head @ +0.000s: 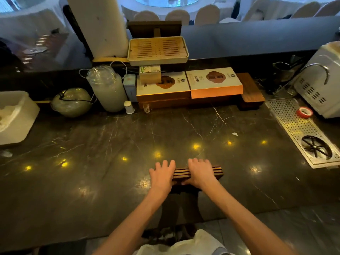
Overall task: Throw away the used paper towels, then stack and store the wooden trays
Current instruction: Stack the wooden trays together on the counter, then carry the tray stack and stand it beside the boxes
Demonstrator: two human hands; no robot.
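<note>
A small stack of dark wooden slatted trays (181,173) lies on the black marble counter (110,144), near its front edge. My left hand (161,174) rests over the stack's left end with its fingers spread flat. On the right part lies my right hand (200,172), fingers straight, with the stack's right end showing past it. Both thumbs sit against the near side of the stack. A larger bamboo slatted tray (158,50) in a cream base stands on boxes at the back. No paper towel is in either hand.
A white bin (16,116) with white paper inside stands at the left. Tea boxes (215,82), a dark wooden board (251,91), a jar (107,89) and small cups line the back. A metal drain grid (294,126) with red tape and a machine stand at the right.
</note>
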